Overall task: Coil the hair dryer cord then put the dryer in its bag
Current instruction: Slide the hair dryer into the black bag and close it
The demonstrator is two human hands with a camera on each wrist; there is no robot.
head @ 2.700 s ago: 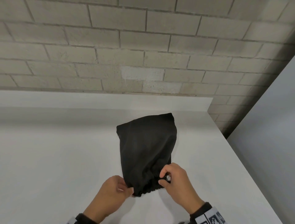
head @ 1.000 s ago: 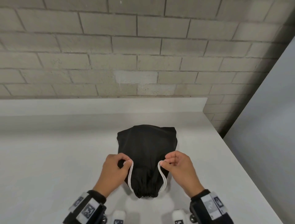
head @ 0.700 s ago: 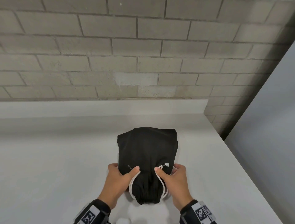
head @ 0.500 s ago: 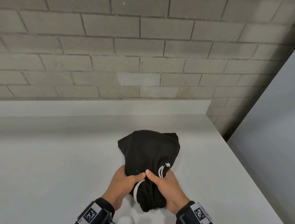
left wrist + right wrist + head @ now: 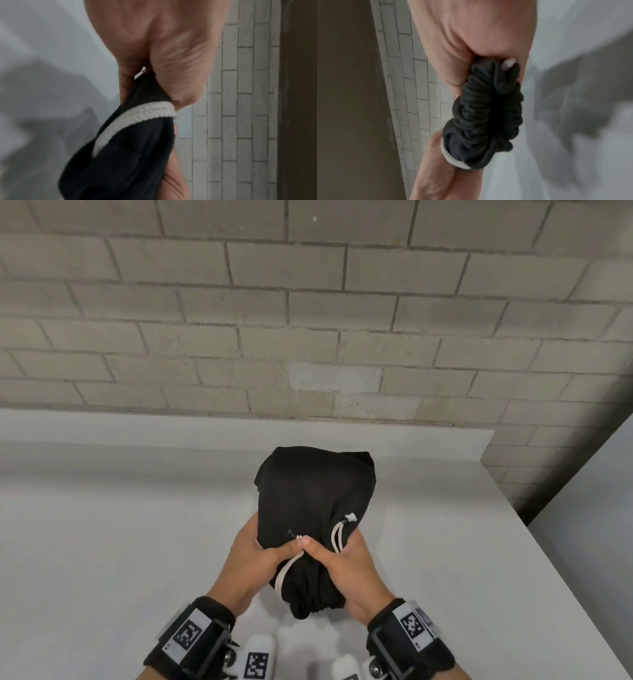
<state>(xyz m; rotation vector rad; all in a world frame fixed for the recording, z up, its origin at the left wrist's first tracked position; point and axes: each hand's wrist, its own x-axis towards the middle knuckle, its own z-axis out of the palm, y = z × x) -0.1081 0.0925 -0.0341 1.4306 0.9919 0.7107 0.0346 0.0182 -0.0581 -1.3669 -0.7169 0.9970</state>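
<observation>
A bulging black drawstring bag (image 5: 313, 501) is held above the white table (image 5: 102, 542), its gathered mouth (image 5: 488, 115) pointing toward me. My left hand (image 5: 255, 559) grips its left side, thumb pressing the white drawstring (image 5: 286, 571) against the cloth. My right hand (image 5: 346, 563) grips the right side, with another white cord loop (image 5: 337, 537) lying beside it. In the left wrist view the hand (image 5: 171, 60) holds black cloth (image 5: 128, 155) and cord (image 5: 137, 116). The right wrist view shows my right hand (image 5: 471, 40) around the bag's neck. The hair dryer itself is hidden.
A grey brick wall (image 5: 308, 320) runs behind the table's raised back ledge (image 5: 205, 429). The table's right edge (image 5: 548, 559) drops off beside a pale panel (image 5: 599, 508).
Both hands pulled the white drawstrings and cinched the mouth, then moved in to clasp the bag's neck. The bag has tilted up off the table.
</observation>
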